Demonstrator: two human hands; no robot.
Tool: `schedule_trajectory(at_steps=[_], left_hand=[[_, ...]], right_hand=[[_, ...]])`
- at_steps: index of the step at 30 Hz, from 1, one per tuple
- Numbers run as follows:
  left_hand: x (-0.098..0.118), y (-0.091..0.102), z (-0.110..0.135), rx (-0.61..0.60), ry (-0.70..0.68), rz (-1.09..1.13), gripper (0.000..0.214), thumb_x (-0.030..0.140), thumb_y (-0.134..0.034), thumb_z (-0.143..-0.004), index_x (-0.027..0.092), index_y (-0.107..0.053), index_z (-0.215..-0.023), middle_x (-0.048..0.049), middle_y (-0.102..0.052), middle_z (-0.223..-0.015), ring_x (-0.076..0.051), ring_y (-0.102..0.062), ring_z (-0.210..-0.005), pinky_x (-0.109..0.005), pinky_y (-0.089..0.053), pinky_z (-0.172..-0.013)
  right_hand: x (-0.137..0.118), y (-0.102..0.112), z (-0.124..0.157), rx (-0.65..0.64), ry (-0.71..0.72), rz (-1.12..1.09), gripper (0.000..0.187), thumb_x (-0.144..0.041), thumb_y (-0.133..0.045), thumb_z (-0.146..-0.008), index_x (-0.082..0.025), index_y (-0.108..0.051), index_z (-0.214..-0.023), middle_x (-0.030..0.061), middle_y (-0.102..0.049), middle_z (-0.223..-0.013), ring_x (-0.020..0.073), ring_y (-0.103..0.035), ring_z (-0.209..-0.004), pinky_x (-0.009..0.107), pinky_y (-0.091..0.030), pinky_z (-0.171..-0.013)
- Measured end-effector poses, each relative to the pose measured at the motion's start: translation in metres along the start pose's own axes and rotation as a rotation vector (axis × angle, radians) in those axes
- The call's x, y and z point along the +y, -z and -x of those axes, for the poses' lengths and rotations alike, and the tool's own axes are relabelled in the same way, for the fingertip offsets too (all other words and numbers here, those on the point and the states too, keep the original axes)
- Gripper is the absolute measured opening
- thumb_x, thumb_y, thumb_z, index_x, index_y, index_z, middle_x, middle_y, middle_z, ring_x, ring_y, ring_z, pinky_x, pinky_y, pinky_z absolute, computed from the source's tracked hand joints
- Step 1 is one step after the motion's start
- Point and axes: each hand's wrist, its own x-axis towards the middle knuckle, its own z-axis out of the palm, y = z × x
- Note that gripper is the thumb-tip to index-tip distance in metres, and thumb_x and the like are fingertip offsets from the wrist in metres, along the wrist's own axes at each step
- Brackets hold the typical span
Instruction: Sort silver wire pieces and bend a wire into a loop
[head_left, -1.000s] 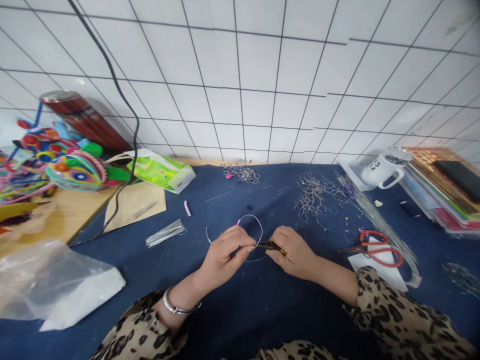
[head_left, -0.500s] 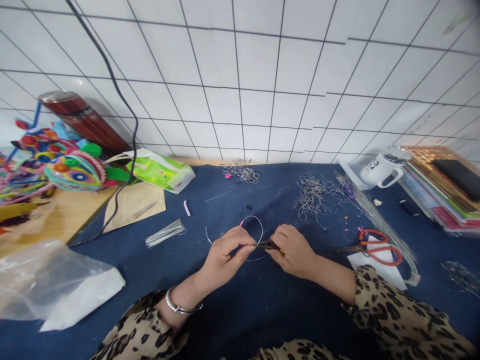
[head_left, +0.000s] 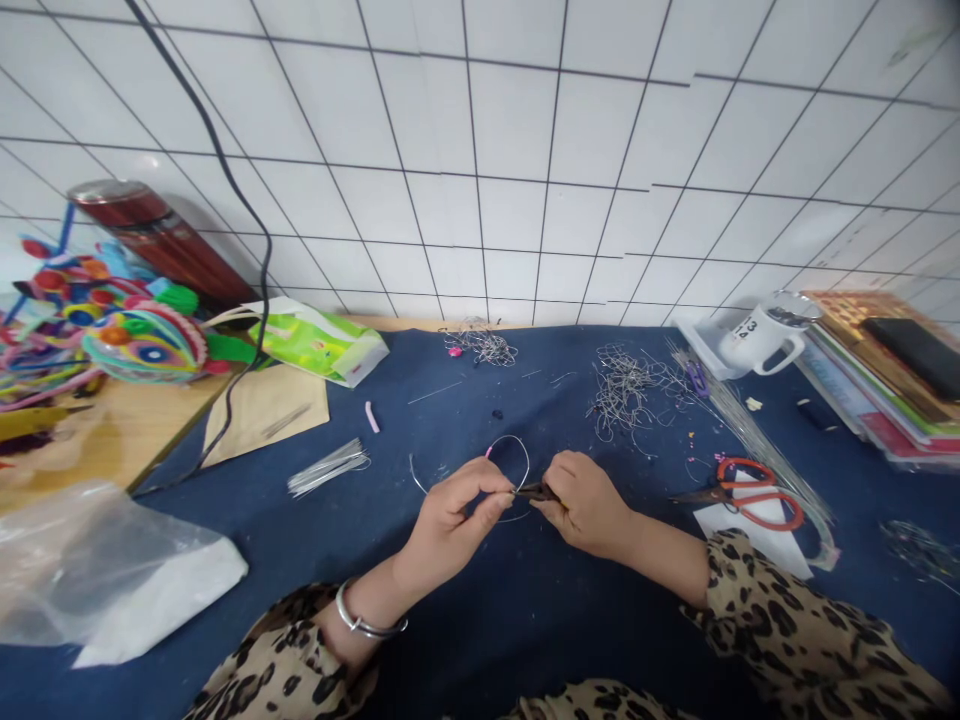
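Note:
Between thumb and fingers, my left hand (head_left: 457, 510) pinches a thin silvery wire (head_left: 528, 462) that curves up into a loop. A small pink piece (head_left: 488, 452) sits on the loop, just above my left fingers. My right hand (head_left: 589, 505) is closed around dark-jawed pliers (head_left: 534, 491), their handles mostly hidden in the palm. The jaws meet the wire right at my left fingertips; the exact grip point is too small to make out. Another stretch of wire sticks out to the left behind my left hand.
A bundle of straight wires (head_left: 328, 467) lies left, a wire tangle (head_left: 626, 390) at back right. Orange-handled scissors (head_left: 757, 490) rest on white paper at right, near a white mug (head_left: 765, 335). A plastic bag (head_left: 112, 570) lies at left, below a black cable (head_left: 225, 165).
Both hands stay nearly in place, wire and pliers still held. The loop with its pink piece has shifted slightly to the right.

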Motion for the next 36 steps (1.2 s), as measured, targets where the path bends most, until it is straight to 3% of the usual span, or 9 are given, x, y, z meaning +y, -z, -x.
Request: schedule_trajectory(at_steps=[16,23,29,36], left_hand=[[0.003,0.0,0.0,-0.008,0.07,0.047,0.007,0.015,-0.052,-0.084,0.016,-0.059,-0.087,-0.0036,-0.055,-0.076,-0.013,-0.052,-0.071,-0.028,-0.043,-0.068],[0.0,0.005,-0.003,0.019,-0.183,-0.245,0.025,0.009,-0.055,-0.08,0.018,-0.059,-0.103,-0.0061,-0.064,-0.085,-0.017,-0.057,-0.083,-0.037,-0.045,-0.08],[-0.007,0.011,0.0,0.105,-0.33,-0.562,0.027,0.007,-0.06,-0.076,0.024,-0.062,-0.097,-0.0018,-0.068,-0.085,-0.021,-0.057,-0.096,-0.047,-0.034,-0.094],[-0.004,0.008,-0.002,0.014,-0.211,-0.253,0.019,0.007,-0.054,-0.08,0.017,-0.06,-0.095,-0.0053,-0.062,-0.08,-0.016,-0.056,-0.079,-0.037,-0.047,-0.077]], right_hand=[[-0.001,0.002,-0.001,-0.013,-0.032,-0.049,0.029,-0.038,-0.039,-0.09,-0.017,-0.044,-0.071,0.0038,-0.048,-0.071,0.0163,-0.041,-0.068,0.03,-0.033,-0.064],[-0.002,0.005,-0.001,-0.03,-0.057,-0.149,0.028,-0.038,-0.037,-0.091,-0.018,-0.043,-0.071,0.0026,-0.048,-0.07,0.0153,-0.043,-0.066,0.029,-0.035,-0.063],[-0.002,0.005,0.0,-0.026,-0.052,-0.191,0.027,-0.037,-0.038,-0.091,-0.018,-0.042,-0.071,0.0018,-0.047,-0.069,0.0149,-0.042,-0.065,0.029,-0.035,-0.062],[-0.001,0.008,-0.002,-0.048,-0.068,-0.141,0.028,-0.038,-0.039,-0.091,-0.017,-0.046,-0.074,0.0038,-0.05,-0.074,0.0162,-0.044,-0.07,0.03,-0.035,-0.066]])
